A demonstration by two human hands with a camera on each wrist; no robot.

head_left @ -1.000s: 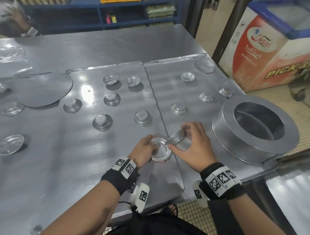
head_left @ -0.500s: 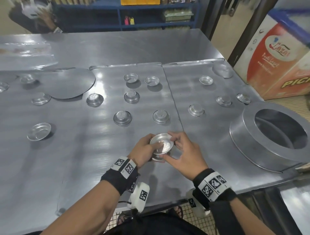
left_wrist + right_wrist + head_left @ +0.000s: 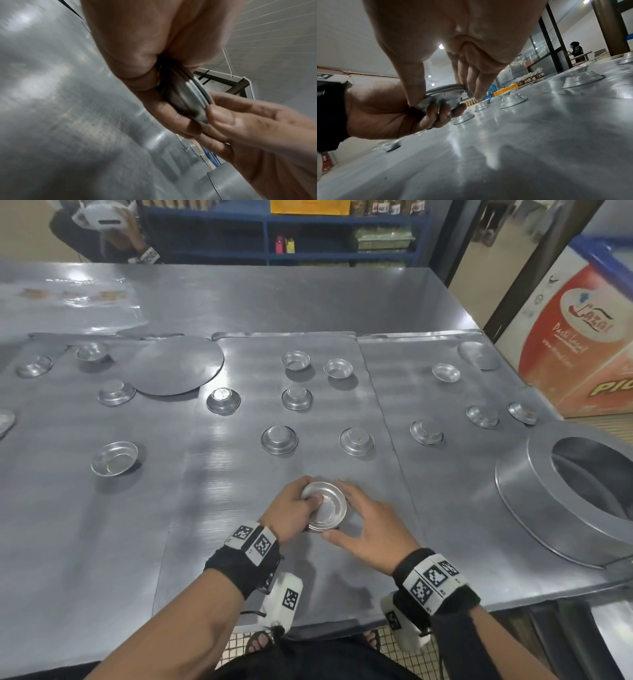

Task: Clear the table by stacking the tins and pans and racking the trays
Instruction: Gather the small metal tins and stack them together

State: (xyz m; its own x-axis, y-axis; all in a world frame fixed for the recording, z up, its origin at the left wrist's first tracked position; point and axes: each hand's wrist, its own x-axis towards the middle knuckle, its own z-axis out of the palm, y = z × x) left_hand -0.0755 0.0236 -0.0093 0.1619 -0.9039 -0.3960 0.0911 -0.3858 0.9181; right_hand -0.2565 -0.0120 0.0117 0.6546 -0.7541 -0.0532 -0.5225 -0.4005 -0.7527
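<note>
Small round aluminium tins lie scattered over the metal table, some upright, some upside down. My left hand (image 3: pixel 291 508) holds a short nested stack of tins (image 3: pixel 323 506) near the front middle, fingers curled under it and thumb inside the top tin. My right hand (image 3: pixel 363 522) reaches in from the right, with its thumb and fingertips on the rim of the top tin. In the right wrist view the stack (image 3: pixel 443 96) sits above the table in my left hand (image 3: pixel 385 111). The left wrist view shows the stack's edge (image 3: pixel 187 97) between both hands.
A large round pan (image 3: pixel 548 494) lies upside down at the right edge. A flat round disc (image 3: pixel 178 368) rests at back left. Flat trays (image 3: pixel 239 559) cover the table under the tins. A freezer chest (image 3: pixel 582 337) stands at right. Another person (image 3: pixel 113 231) stands beyond the far edge.
The tilted tin my right hand held beside the left-hand tin now sits nested in it. Both hands stayed near the table's front middle.
</note>
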